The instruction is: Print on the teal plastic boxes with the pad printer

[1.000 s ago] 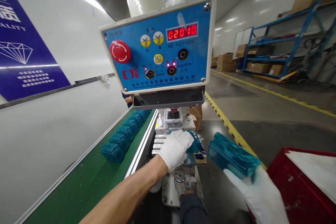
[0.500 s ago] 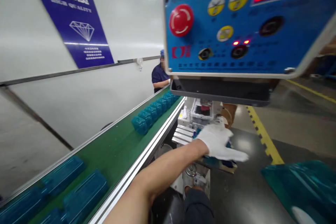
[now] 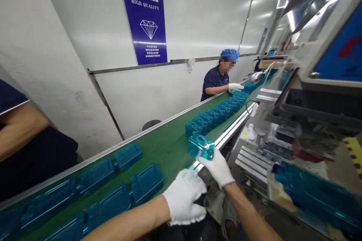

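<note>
My right hand (image 3: 219,167), in a white glove, grips a clear teal plastic bottle (image 3: 201,146) by its near side. The bottle is upright at the conveyor's near edge, by the front end of a row of similar teal bottles (image 3: 217,115). My left hand (image 3: 186,196), also white-gloved, is to the lower left of it, above the near rail. Its thumb is apart from the fingers and it appears to hold nothing; the fingertips are partly hidden. Another teal bottle (image 3: 313,196) lies on its side at the machine on the right.
The green conveyor belt (image 3: 172,135) runs diagonally away, with teal bottles lying flat (image 3: 147,182) at lower left. A co-worker (image 3: 216,79) in a blue cap reaches over its far side. Another person's arm (image 3: 22,130) is at left. A machine with a blue panel (image 3: 342,49) stands at right.
The view has swung right. My left hand has left the machine and is by the conveyor. My right hand, mostly out of view before, now holds a bottle at the row's end.
</note>
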Available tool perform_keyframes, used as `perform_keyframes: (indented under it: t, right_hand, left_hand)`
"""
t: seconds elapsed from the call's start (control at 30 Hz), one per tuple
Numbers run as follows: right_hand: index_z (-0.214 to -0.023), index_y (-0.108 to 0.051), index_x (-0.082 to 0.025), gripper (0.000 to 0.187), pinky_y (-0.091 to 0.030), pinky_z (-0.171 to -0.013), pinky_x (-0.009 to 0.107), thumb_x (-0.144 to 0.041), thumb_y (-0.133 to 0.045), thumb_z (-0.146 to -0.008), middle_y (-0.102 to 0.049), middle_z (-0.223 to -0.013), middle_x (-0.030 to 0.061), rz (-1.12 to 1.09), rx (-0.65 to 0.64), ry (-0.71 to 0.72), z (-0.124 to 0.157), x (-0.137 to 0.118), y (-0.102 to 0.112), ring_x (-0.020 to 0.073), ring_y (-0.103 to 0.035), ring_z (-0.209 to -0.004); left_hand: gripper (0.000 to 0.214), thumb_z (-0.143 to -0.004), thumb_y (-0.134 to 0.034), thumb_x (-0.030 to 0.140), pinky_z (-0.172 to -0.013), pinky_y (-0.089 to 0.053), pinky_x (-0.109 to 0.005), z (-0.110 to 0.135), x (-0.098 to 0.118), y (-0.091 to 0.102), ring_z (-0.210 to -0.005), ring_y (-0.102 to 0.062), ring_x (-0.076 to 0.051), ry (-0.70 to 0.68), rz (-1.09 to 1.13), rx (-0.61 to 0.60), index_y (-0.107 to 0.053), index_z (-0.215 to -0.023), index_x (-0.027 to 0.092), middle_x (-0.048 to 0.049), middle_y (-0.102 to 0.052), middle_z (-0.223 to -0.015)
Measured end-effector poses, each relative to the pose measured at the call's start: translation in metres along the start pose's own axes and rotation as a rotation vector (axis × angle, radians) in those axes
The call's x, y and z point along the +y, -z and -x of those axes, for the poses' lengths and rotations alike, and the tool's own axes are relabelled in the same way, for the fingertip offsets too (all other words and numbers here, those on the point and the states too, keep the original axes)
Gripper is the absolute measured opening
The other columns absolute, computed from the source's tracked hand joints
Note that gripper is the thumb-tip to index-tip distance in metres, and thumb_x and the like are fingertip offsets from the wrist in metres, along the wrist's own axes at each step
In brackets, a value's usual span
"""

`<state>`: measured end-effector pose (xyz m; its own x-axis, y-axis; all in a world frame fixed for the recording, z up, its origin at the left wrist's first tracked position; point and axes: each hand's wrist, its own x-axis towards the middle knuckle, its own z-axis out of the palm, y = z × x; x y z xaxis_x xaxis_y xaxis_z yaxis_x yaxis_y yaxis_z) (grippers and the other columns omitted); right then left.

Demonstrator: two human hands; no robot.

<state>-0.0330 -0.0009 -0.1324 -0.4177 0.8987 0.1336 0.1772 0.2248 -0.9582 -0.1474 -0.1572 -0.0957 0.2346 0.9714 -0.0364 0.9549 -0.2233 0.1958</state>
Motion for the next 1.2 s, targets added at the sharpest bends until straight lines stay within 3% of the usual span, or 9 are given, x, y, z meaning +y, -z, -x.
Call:
perform_keyframes:
  t: [0.1,0.2,0.4,0.5,0.6,0.8,1.03,1.13,1.2]
  right_hand:
    - [-0.116,-0.061,-0.019,0.047,-0.054,-0.103,0.044,-0.027,-0.075,-0.071,-0.075,-0.112,0.0117,0.073,0.009,-0.087,-0.05,-0.004,-0.053,0.0297,-0.071,-0.108]
    - [-0.114,-0.062,-0.014,0.047,-0.052,-0.104,0.051,-0.026,-0.074,-0.07,-0.074,-0.111,0.0186,0.124,0.058,-0.136,-0.081,0.002,-0.086,0.0367,-0.07,-0.111]
    - [-0.137,-0.056,-0.011,0.071,-0.04,-0.12,0.049,-0.032,-0.074,-0.071,-0.06,-0.145,0.0233,0.109,0.124,-0.13,-0.053,0.02,-0.087,0.0346,-0.054,-0.14]
    - [-0.131,-0.064,-0.015,0.06,-0.048,-0.115,0.045,-0.041,-0.069,-0.077,-0.068,-0.136,0.0175,0.036,0.085,-0.097,-0.001,0.02,-0.045,0.0301,-0.064,-0.13]
    - [-0.112,-0.074,-0.019,0.044,-0.059,-0.101,0.043,-0.052,-0.065,-0.085,-0.078,-0.113,0.0122,0.005,0.071,-0.044,0.065,0.016,0.029,0.0281,-0.074,-0.108]
    - [-0.12,-0.072,-0.024,0.03,-0.054,-0.102,0.047,-0.039,-0.063,-0.095,-0.076,-0.118,0.0085,0.803,0.645,0.396,0.155,0.018,0.174,0.0283,-0.072,-0.108]
    - [-0.119,-0.068,-0.008,0.042,-0.05,-0.096,0.049,-0.003,-0.054,-0.08,-0.073,-0.119,0.0208,1.425,0.514,0.507,0.104,0.018,0.219,0.0337,-0.069,-0.107]
    - [-0.111,-0.071,-0.013,0.042,-0.051,-0.092,0.046,-0.009,-0.062,-0.071,-0.076,-0.109,0.0156,1.309,0.35,0.411,0.101,-0.011,0.239,0.0318,-0.07,-0.098]
    - [-0.113,-0.071,-0.019,0.04,-0.05,-0.095,0.046,-0.021,-0.069,-0.074,-0.076,-0.108,0.0101,1.125,0.406,0.374,0.122,-0.028,0.255,0.0307,-0.07,-0.099]
  left_hand:
    - [0.082,-0.07,-0.083,0.05,-0.125,-0.025,-0.065,0.054,-0.053,0.007,-0.148,-0.037,-0.044,0.385,0.021,-0.013,-0.057,-0.141,0.019,-0.0189,-0.047,-0.158]
    - [0.086,-0.078,-0.074,0.039,-0.129,-0.017,-0.063,0.091,-0.088,0.008,-0.157,-0.022,-0.043,0.587,0.005,-0.077,-0.046,-0.156,0.016,-0.0209,-0.03,-0.168]
    - [0.056,-0.096,-0.051,0.039,-0.107,-0.052,-0.042,0.101,-0.11,0.029,-0.124,-0.067,-0.031,0.663,0.127,-0.004,-0.053,-0.148,0.018,-0.0166,-0.066,-0.14]
    - [0.08,-0.076,-0.063,0.031,-0.087,-0.057,-0.037,0.098,-0.112,0.041,-0.097,-0.076,-0.03,0.738,0.181,-0.071,-0.046,-0.152,0.016,-0.0134,-0.076,-0.117]
    - [0.071,-0.073,-0.059,0.029,-0.082,-0.055,-0.04,0.093,-0.12,0.045,-0.089,-0.075,-0.031,0.772,0.119,-0.113,-0.054,-0.143,0.017,-0.0107,-0.078,-0.1]
    - [0.036,-0.08,-0.056,0.038,-0.065,-0.047,-0.033,0.054,-0.123,0.07,-0.074,-0.071,-0.028,0.71,0.258,-0.203,-0.063,-0.111,0.019,-0.0043,-0.073,-0.078]
    - [0.053,-0.084,-0.053,0.029,-0.07,-0.049,-0.033,-0.045,-0.024,0.107,-0.078,-0.071,-0.025,0.355,-0.011,0.002,-0.054,-0.136,0.024,-0.0027,-0.074,-0.091]
    - [0.046,-0.083,-0.057,0.022,-0.089,-0.052,-0.037,-0.097,0.024,0.108,-0.102,-0.07,-0.028,-0.003,-0.176,0.21,-0.058,-0.129,0.024,-0.008,-0.072,-0.114]
    - [0.037,-0.08,-0.057,0.014,-0.097,-0.05,-0.038,-0.13,0.057,0.103,-0.109,-0.067,-0.028,-0.235,-0.223,0.298,-0.06,-0.116,0.021,-0.0092,-0.07,-0.115]
